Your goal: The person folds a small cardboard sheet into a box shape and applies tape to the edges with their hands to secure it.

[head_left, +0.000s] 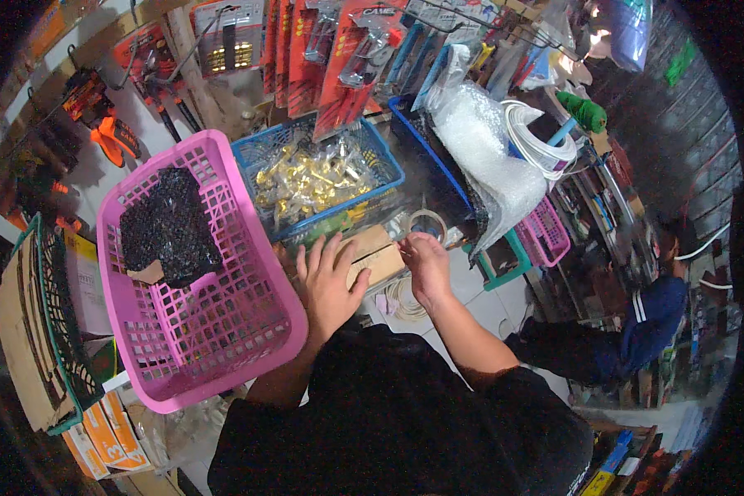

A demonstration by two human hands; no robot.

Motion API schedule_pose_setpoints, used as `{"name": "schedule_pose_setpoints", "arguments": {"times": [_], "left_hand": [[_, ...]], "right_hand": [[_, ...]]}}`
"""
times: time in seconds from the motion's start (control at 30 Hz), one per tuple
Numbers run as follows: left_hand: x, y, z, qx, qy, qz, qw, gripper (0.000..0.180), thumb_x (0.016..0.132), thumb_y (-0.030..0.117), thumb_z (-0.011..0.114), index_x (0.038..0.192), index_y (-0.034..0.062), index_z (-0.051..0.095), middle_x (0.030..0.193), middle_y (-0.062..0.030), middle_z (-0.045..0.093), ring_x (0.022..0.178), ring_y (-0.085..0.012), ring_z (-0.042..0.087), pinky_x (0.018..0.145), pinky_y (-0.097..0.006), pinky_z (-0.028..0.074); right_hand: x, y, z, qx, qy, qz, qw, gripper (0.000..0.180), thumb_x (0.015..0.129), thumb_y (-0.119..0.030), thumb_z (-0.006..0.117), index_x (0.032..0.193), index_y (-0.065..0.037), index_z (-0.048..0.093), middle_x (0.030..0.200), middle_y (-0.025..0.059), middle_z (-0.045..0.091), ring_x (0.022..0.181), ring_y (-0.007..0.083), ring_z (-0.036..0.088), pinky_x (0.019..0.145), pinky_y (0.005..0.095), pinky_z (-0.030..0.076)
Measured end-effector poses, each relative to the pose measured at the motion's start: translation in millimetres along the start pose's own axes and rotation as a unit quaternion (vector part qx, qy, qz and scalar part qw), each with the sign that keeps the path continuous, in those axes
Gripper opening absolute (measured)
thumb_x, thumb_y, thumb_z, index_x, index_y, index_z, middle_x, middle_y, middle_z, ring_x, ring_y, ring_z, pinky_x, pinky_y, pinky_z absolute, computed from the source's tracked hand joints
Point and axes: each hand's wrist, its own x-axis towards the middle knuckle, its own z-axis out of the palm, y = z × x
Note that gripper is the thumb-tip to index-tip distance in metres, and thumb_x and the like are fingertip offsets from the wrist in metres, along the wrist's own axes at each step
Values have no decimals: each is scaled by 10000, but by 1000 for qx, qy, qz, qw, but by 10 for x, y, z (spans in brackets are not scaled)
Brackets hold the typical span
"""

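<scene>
black shirt (388, 413), short loose sleeves (537, 405); forearms (473, 341), left hand (332, 285) and right hand (427, 269) bare.

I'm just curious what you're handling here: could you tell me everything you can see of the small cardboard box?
The small cardboard box is plain brown and oblong, with a dark seam-like line along its upper face. It lies slightly aslant, between the two hands, just nearer the wearer than the blue basket. The left hand spreads over its left part, hiding some of it; the right hand curls at its right end. Its contents are hidden.
</scene>
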Motion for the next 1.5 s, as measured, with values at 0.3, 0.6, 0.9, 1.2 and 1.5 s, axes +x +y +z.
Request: {"name": "schedule_pose_setpoints", "arguments": {"times": [0.3,0.6,0.9,1.2,1.5], "left_hand": [[33,2,-19,4,-5,-11,1000,441,731,290,632,1116,87,561,1172,-108,514,1077,-289,461,901,-426,315],[70,86,-8,19,13,-32,999,383,760,264,612,1099,89,577,1128,-97,547,1049,-271,486,950,-459,281],[58,70,14,42,-3,-17,999,351,767,222,587,1093,91,582,1132,-77,556,1043,-265,491,952,-484,283],[61,66,109,67,-37,-4,997,445,789,266,573,1189,81,514,1244,-104,469,1120,-317,422,964,-539,251],[67,69,112,46,-57,17,997,579,735,376,635,1204,69,488,1259,-110,438,1125,-305,406,902,-491,300]], "right_hand": [[57,-31,26,3,-3,14,1000,90,851,-100,528,881,-18,548,828,78,594,773,172,602,706,283,468],[-41,-36,-24,-21,-10,-23,999,71,856,-80,531,873,-13,550,835,73,592,797,180,603,738,303,475],[-171,-8,-62,-131,-60,-154,977,57,858,-70,536,872,-21,565,854,36,598,781,103,551,729,242,434],[-160,-4,-47,-131,-25,-110,985,51,864,-43,513,862,-5,547,856,73,591,820,168,589,777,302,458],[-195,22,60,-105,29,-91,990,89,843,-58,541,880,12,582,823,39,598,759,88,536,708,222,420]]}}
